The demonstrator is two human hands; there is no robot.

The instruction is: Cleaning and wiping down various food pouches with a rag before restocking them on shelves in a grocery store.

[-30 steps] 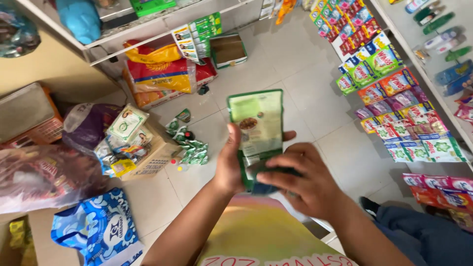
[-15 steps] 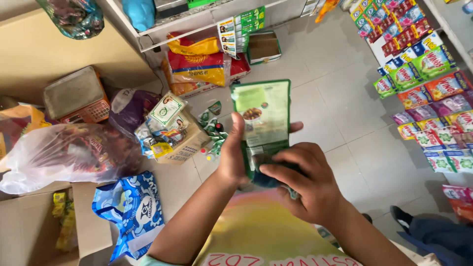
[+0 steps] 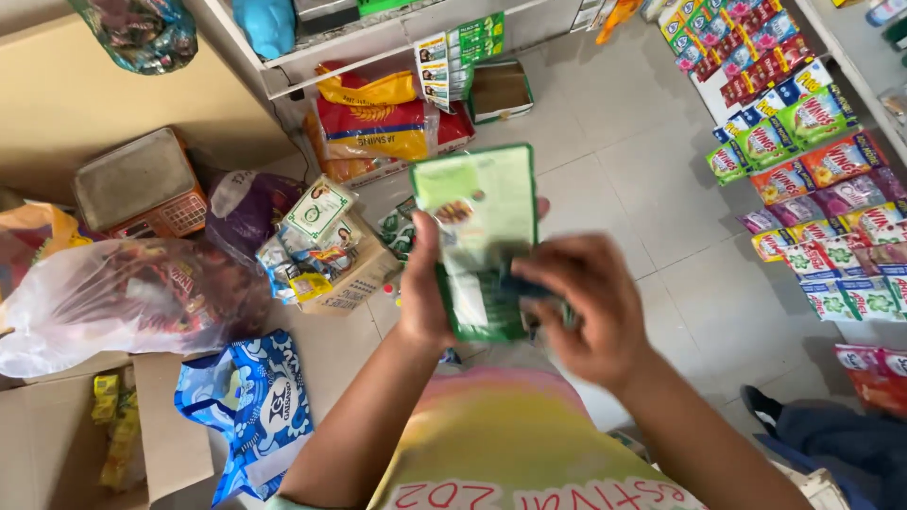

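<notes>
Grey tiled floor (image 3: pixel 652 179), sachet strips (image 3: pixel 812 189) along the right, sacks (image 3: pixel 378 123) under far shelf (image 3: pixel 378 38), both hands, left hand (image 3: pixel 427 302) and right hand (image 3: pixel 586 307), pinching a green packet (image 3: pixel 477 227).

pale grey tiled floor (image 3: pixel 652 179), evenly lit, no hard shadows. white metal shelf (image 3: pixel 378 42) along the top edge, sacks tucked beneath. beige wall (image 3: pixel 85 104) at upper left. hanging strips of coloured sachets (image 3: pixel 812 170) down the right side on a white rack. open cardboard box (image 3: pixel 57 444) in the lower left corner, clear plastic bag (image 3: pixel 113 302) just above it.
</notes>
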